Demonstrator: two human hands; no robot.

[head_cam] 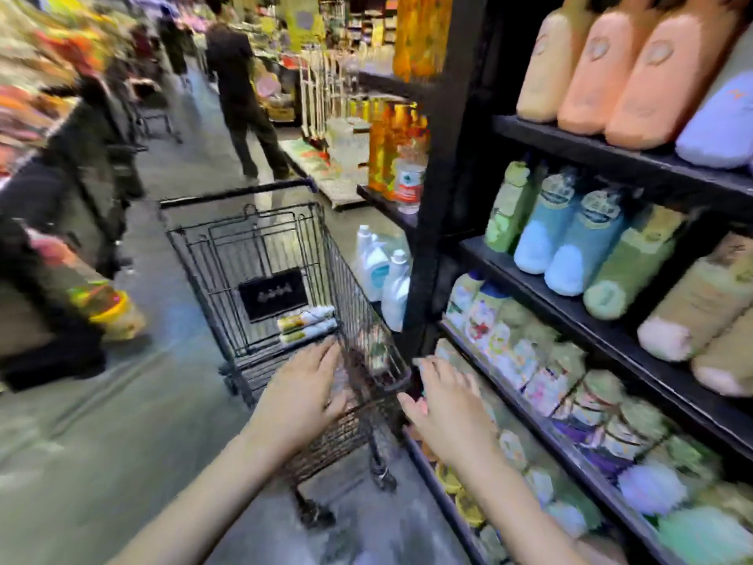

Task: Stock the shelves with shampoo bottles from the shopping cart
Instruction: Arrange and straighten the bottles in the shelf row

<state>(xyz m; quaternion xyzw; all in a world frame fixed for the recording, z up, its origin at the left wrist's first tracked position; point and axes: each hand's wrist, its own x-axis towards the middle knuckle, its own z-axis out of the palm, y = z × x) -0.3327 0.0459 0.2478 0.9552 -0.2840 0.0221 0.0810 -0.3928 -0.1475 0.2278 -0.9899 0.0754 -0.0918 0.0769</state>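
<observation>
Store aisle and dark shelves [578, 275] on the right frame a wire shopping cart [260, 287]. About 2 shampoo bottles [307, 325] lie flat on its floor, long axes crosswise, ahead of and below both hands. Left hand [303, 391], grip released over the near rim, looks nearer; right hand [442, 397], also released, hovers beside the shelf edge. Blur hides labels and exact count.

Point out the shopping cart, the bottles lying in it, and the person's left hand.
shopping cart [228, 201]: head view, on its dark handle bar.
bottles [306, 325]: head view, on the white pair lying in the basket.
left hand [303, 391]: head view, back of the hand.
</observation>
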